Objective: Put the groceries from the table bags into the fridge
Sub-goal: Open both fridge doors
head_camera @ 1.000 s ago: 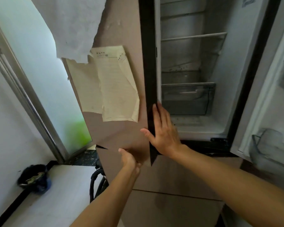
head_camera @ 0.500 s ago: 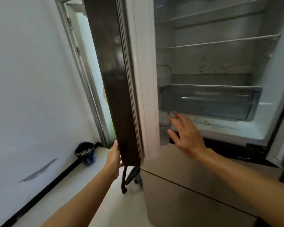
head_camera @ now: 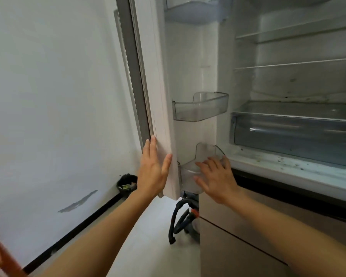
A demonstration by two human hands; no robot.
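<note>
The fridge (head_camera: 288,162) stands open in front of me, with bare shelves and a clear drawer (head_camera: 292,134) inside. Its left door (head_camera: 162,86) is swung wide toward the wall. My left hand (head_camera: 153,170) lies flat with straight fingers on the door's lower outer edge, thumb on the inner rim. My right hand (head_camera: 216,176) has its fingers spread and touches the clear lower door bin (head_camera: 190,170). Neither hand holds anything. No groceries or bags are in view.
A second clear door bin (head_camera: 200,106) sits at mid height and a third (head_camera: 194,9) near the top. A white wall runs along the left. On the floor are a small black bin (head_camera: 127,184) and a coiled dark hose (head_camera: 180,218) beside the fridge's lower drawers (head_camera: 268,236).
The left door has swung from nearly closed to wide open. My left hand moved from under the door to its lower edge. My right hand shifted from the door edge to the lower bin.
</note>
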